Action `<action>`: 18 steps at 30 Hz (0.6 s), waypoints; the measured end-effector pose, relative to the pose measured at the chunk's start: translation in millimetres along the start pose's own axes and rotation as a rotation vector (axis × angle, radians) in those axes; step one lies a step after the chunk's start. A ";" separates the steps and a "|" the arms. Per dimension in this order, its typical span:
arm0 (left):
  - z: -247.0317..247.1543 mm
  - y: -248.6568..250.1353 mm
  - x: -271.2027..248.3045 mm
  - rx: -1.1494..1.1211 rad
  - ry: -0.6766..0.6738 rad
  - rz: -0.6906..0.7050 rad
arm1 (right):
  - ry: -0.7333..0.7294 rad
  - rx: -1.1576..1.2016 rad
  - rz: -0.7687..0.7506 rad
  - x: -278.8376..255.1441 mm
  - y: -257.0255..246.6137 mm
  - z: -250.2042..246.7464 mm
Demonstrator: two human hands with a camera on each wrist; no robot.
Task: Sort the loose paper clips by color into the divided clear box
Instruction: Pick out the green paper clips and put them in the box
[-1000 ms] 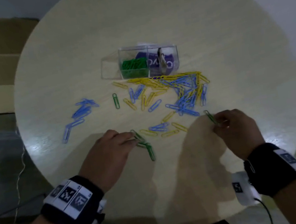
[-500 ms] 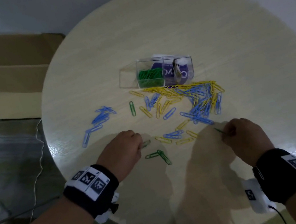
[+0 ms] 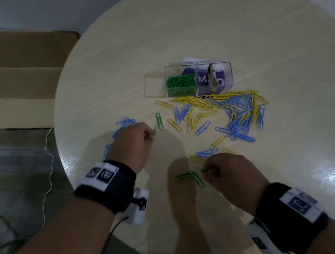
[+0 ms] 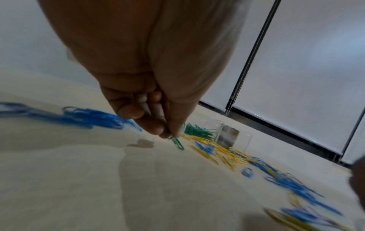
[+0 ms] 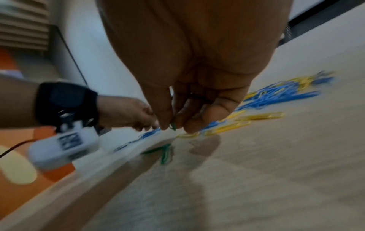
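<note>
Each of the hands pinched a green clip: the left hand (image 3: 134, 145) its green clip (image 4: 177, 143), the right hand (image 3: 229, 174) another green clip (image 5: 173, 125), above the table (image 3: 297, 150).

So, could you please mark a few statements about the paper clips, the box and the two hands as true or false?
1. The left hand pinches a green paper clip. True.
2. The divided clear box already holds blue clips in one compartment. False: the only clips in it are the green clips.
3. The right hand is near two green clips lying on the table. True.
4. The mixed pile in front of the box is red and green. False: it is yellow and blue.
5. The right hand lies flat and open on the round table. False: its fingertips pinch a green clip.
</note>
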State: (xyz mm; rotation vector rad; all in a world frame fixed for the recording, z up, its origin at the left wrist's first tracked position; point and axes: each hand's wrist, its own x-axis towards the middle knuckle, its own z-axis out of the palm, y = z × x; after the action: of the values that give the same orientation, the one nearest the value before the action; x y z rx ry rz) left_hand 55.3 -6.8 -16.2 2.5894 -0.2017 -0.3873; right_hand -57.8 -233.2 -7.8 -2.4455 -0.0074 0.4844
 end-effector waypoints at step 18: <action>8.2 18.1 39.9 0.389 -0.021 0.036 | -0.130 -0.371 -0.187 14.7 -12.8 22.0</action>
State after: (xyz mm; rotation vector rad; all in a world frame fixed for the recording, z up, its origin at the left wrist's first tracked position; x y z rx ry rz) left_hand 89.4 -34.8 -23.2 2.9586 -0.3624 -0.3948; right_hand -50.3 -208.2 -21.2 -2.7316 -0.4102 0.6005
